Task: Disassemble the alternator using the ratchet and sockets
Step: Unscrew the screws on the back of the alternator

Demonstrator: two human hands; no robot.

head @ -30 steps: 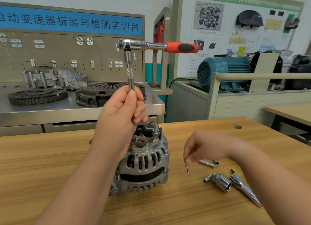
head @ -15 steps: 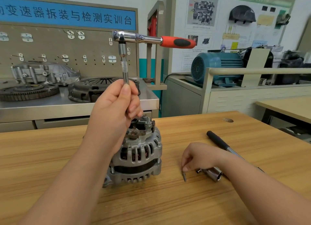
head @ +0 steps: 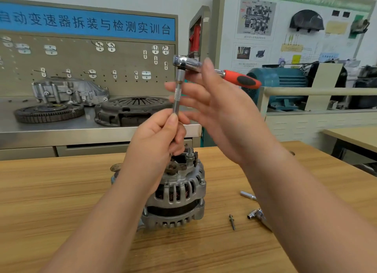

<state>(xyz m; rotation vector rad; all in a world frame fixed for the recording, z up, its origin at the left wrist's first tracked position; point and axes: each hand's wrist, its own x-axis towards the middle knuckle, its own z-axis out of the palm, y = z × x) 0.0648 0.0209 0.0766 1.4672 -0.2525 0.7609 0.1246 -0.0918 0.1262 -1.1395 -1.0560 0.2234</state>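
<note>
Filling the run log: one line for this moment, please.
left hand grips extension bar | right hand open beside ratchet | alternator upright on table | bolt beside it

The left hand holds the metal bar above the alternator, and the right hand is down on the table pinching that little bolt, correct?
Not quite. In the head view the right hand is raised beside the ratchet, fingers straight, holding nothing; the bolt lies untouched on the table. The left hand does grip the bar above the alternator.
</note>
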